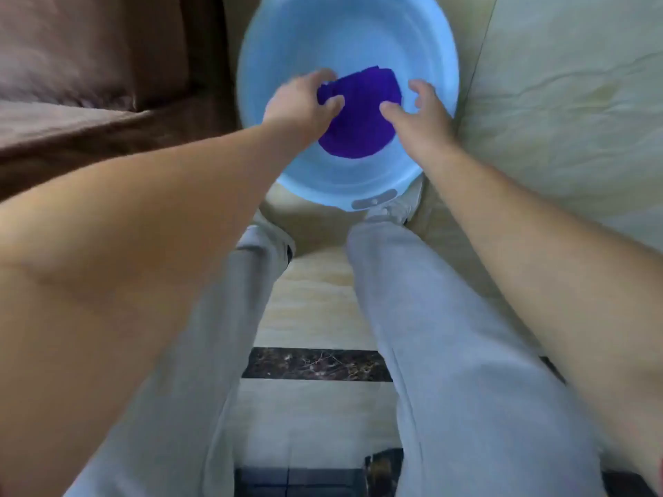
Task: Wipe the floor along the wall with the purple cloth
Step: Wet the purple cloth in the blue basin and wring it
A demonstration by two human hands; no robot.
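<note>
The purple cloth (358,113) lies bunched in the bottom of a light blue basin (323,188) that stands on the floor in front of my legs. My left hand (305,102) pinches the cloth's left edge between thumb and fingers. At the cloth's right edge my right hand (418,113) hovers with fingers spread and curled, the thumb touching the fabric, nothing gripped. The view is blurred by motion.
A brown sofa (89,84) fills the left side, close to the basin. Beige marble floor tiles (556,102) spread to the right. A dark marble strip (315,364) crosses the floor between my grey-trousered legs (448,335).
</note>
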